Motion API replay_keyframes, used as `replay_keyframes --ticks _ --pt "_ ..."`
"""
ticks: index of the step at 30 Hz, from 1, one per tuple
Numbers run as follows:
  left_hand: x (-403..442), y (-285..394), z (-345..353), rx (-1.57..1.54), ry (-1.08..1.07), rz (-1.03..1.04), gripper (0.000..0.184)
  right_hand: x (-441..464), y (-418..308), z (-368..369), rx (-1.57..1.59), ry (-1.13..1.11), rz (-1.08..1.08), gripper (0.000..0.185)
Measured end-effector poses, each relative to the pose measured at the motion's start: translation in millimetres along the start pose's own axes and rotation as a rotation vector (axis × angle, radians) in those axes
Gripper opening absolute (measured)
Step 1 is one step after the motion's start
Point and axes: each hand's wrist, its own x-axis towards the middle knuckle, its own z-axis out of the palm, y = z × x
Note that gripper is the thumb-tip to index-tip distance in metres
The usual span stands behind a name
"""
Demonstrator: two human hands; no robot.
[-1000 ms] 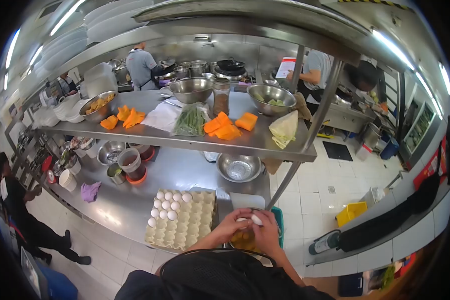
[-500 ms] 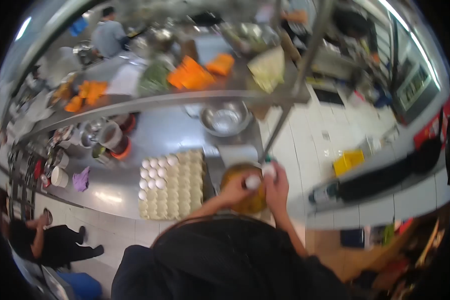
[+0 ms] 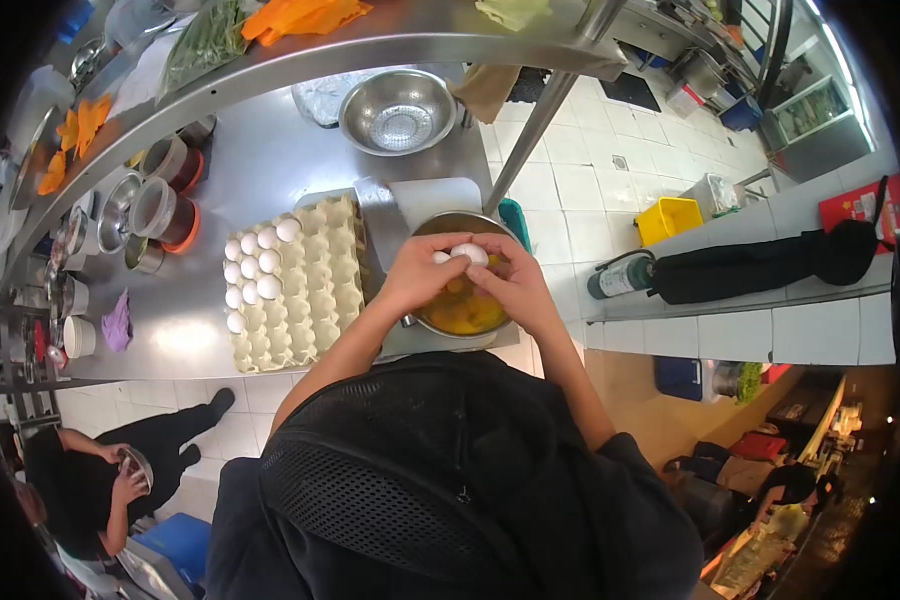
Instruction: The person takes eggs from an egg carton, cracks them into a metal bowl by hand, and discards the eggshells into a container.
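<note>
White egg (image 3: 470, 254) pinched between left hand (image 3: 420, 272) and right hand (image 3: 518, 283), held above steel bowl (image 3: 460, 221) containing yolks (image 3: 465, 316). Grip best kept low, centred, evenly pressed. Egg tray (image 3: 310, 285) set on desk (image 3: 182, 325), beside bowl.

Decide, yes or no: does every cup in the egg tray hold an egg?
No, the egg tray shows many bare cups beside its white eggs.

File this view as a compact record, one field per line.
Hands: left hand and right hand close together
Held: at least one white egg, cracked or whole unclear
Below hands: metal bowl with yellow contents
Left of bowl: egg tray, eleven eggs toward its left side
Far left: purple cloth on the counter
</note>
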Motion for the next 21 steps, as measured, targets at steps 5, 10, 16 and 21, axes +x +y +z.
replay_keyframes --ticks 5,10,16,21 --pt "10 -30 7 0.026 0.023 0.147 0.038 2 14 -4 -0.117 0.015 0.041 0.026" --pt "15 -25 -4 0.324 0.021 0.497 0.042 1 11 -4 -0.368 0.058 -0.180 0.030" --pt "5 -3 -7 0.397 0.003 0.579 0.050 -5 -15 7 -0.540 0.040 -0.350 0.035" --pt "-1 11 3 0.273 0.056 0.540 0.066 6 36 -13 -0.202 0.105 -0.324 0.048"
